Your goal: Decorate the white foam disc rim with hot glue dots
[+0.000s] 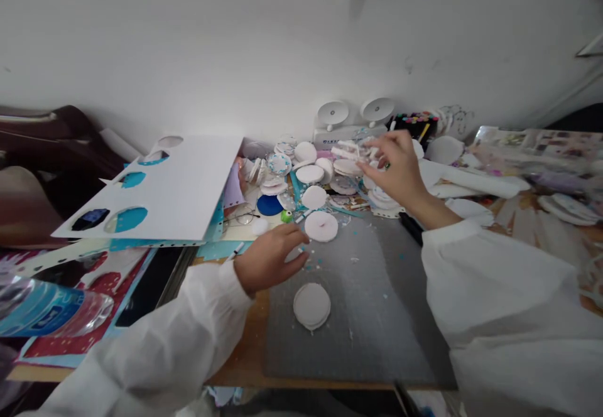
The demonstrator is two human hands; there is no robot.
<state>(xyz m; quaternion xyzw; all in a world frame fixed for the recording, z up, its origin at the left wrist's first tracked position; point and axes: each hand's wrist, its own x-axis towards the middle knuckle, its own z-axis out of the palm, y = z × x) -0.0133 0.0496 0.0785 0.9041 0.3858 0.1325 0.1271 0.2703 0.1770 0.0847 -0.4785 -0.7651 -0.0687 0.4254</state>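
My left hand (276, 255) hovers over the left edge of the grey cutting mat (377, 316), thumb and fingers apart and nothing clearly held. Just beyond its fingertips lies a white disc with a small raised centre (321, 226). Nearer to me on the mat is another round white disc (311, 306), with a ragged lower edge. My right hand (400, 169) reaches over the heap at the back, thumb and forefinger spread. Beside those fingertips are blurred white pieces (349, 151); whether they touch is unclear. White discs (309, 174) crowd below and left of them.
A white board with round holes (198, 178) lies tilted at left, near a water bottle (51, 307). A white twin-lamp unit (348, 122) stands against the wall beside colored markers (417, 119). A black pen-like object (411, 227) lies under my right wrist.
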